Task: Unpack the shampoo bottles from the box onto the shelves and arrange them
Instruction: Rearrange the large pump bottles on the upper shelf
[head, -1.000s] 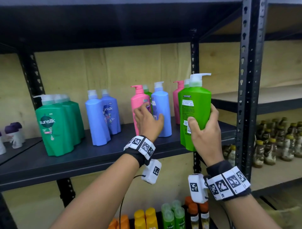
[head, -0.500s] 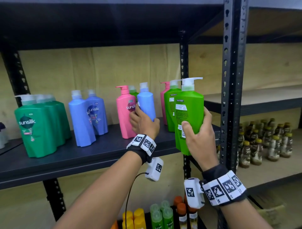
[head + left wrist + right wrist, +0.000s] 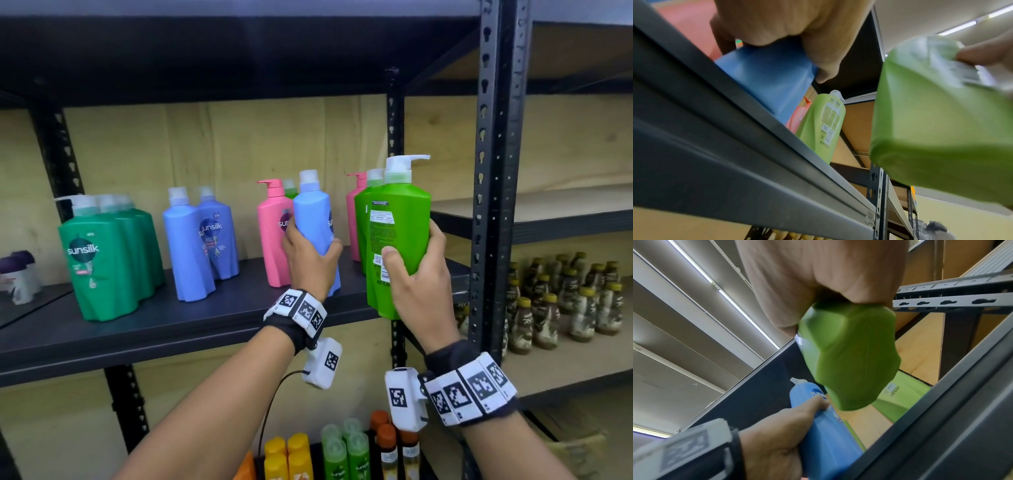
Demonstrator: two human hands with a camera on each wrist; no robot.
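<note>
Shampoo bottles stand in colour groups along the shelf (image 3: pixel 144 329). Our left hand (image 3: pixel 310 260) grips the blue bottle (image 3: pixel 313 219) near the shelf's front edge, just right of the pink bottle (image 3: pixel 272 233). Our right hand (image 3: pixel 416 277) grips the green pump bottle (image 3: pixel 399 219), held upright off the shelf's front edge at its right end, in front of a second green bottle (image 3: pixel 823 123) standing on the shelf.
</note>
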